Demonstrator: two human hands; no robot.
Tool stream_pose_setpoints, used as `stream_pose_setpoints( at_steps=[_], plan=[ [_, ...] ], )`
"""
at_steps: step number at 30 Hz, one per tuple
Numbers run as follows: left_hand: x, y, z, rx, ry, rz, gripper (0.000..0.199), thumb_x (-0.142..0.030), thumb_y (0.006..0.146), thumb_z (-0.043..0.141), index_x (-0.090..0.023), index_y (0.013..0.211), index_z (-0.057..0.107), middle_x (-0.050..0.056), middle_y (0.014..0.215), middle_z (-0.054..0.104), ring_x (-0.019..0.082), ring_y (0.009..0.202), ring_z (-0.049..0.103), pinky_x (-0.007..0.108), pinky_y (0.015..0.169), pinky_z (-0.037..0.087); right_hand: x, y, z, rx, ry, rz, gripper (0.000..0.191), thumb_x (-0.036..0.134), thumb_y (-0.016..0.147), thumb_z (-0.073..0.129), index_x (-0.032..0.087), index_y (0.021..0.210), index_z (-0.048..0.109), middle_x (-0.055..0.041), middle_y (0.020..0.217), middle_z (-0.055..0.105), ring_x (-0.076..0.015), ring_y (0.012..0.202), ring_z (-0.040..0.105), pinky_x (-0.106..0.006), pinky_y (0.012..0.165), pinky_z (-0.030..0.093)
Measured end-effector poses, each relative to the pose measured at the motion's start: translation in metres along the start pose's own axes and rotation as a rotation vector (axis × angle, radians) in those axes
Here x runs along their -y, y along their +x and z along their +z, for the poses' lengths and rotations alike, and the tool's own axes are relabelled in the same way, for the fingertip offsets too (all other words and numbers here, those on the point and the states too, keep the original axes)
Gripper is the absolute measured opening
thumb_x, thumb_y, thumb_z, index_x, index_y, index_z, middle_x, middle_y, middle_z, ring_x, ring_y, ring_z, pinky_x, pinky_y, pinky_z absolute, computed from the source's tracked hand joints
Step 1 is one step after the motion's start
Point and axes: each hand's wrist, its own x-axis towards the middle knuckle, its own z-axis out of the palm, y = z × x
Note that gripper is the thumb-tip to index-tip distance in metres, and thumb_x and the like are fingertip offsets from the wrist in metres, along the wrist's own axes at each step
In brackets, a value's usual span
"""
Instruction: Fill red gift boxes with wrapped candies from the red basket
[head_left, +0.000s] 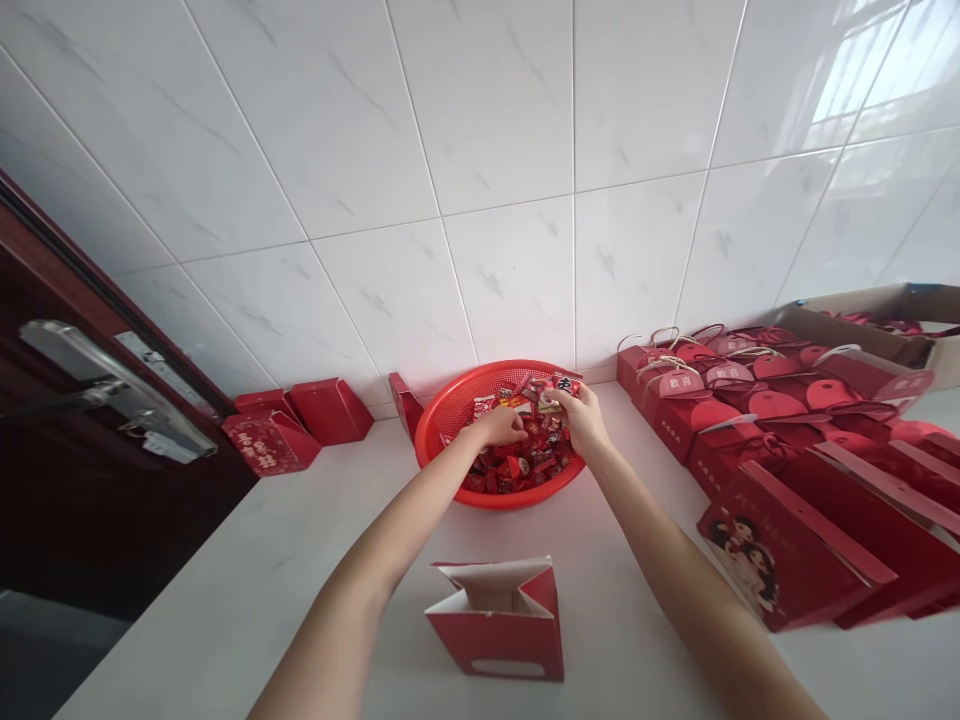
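A red plastic basket [450, 393] by the wall holds many small wrapped candies [517, 467], mostly red. My left hand [501, 427] reaches over the basket's left part, fingers curled down among the sweets; whatever is in them is hidden. At the basket's right rim, my right hand [583, 415] pinches a red candy packet [566, 384] with a dark character printed on it. Between my forearms, nearer to me, a red paper gift box [517, 640] stands upright with its top open and white inner walls showing.
At right, rows of closed red gift boxes with cord handles [675, 385] stand before a cardboard box [945, 350]. Several upright red boxes [795, 540] are nearer. More red boxes [330, 410] sit at left, near a dark door [75, 480]. A tiled wall backs the table.
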Motion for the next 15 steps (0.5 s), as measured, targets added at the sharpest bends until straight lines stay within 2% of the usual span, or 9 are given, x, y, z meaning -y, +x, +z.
stream_pose_setpoints(
  at_steps=[1,4,6,8,10,15],
  plan=[
    [-0.001,0.001,0.001,-0.005,-0.002,0.04,0.012,-0.02,0.076,0.062,-0.019,0.083,0.073,0.006,0.092,0.074,0.026,0.092,0.068,0.031,0.082,0.05,0.0,0.0,0.0,0.001,-0.001,-0.002,0.029,0.029,0.053,0.08,0.02,0.074,0.062,0.0012,0.07,0.07,-0.0178,0.065,0.065,-0.028,0.059,0.053],
    [-0.003,0.003,0.005,-0.011,-0.013,0.157,0.05,-0.006,0.068,0.063,-0.019,0.116,0.069,0.009,0.132,0.066,0.028,0.121,0.06,0.032,0.102,0.046,0.0,0.001,0.0,-0.001,-0.004,-0.005,0.028,0.028,0.053,0.08,0.02,0.074,0.063,0.0011,0.071,0.07,-0.0171,0.067,0.065,-0.028,0.062,0.053],
    [-0.005,0.006,0.008,0.008,-0.019,0.208,0.065,-0.002,0.063,0.065,-0.019,0.126,0.065,0.01,0.142,0.059,0.029,0.129,0.056,0.032,0.107,0.044,0.0,0.001,-0.001,-0.004,-0.005,-0.005,0.029,0.028,0.053,0.08,0.02,0.074,0.063,0.0008,0.072,0.07,-0.0178,0.069,0.066,-0.028,0.063,0.054],
    [-0.005,0.008,0.011,0.037,-0.017,0.228,0.068,-0.002,0.061,0.067,-0.019,0.127,0.065,0.01,0.138,0.063,0.029,0.125,0.059,0.033,0.105,0.046,0.001,0.0,0.0,-0.004,-0.004,-0.004,0.029,0.029,0.053,0.08,0.02,0.074,0.063,0.0003,0.072,0.071,-0.0191,0.07,0.067,-0.029,0.064,0.054],
    [-0.004,0.009,0.013,0.052,-0.006,0.22,0.062,-0.003,0.062,0.067,-0.019,0.121,0.068,0.009,0.127,0.07,0.03,0.116,0.064,0.035,0.1,0.049,0.002,0.0,0.0,0.0,-0.001,0.0,0.03,0.029,0.052,0.081,0.02,0.074,0.063,-0.0002,0.072,0.071,-0.0201,0.07,0.068,-0.03,0.065,0.055],
    [-0.001,0.01,0.013,0.074,-0.003,0.189,0.024,-0.009,0.067,0.069,-0.018,0.088,0.075,0.006,0.094,0.077,0.026,0.092,0.07,0.032,0.088,0.052,0.004,-0.002,0.001,0.005,0.001,0.009,0.03,0.029,0.052,0.081,0.02,0.074,0.062,0.0,0.071,0.071,-0.0202,0.069,0.068,-0.032,0.065,0.057]
  ],
)
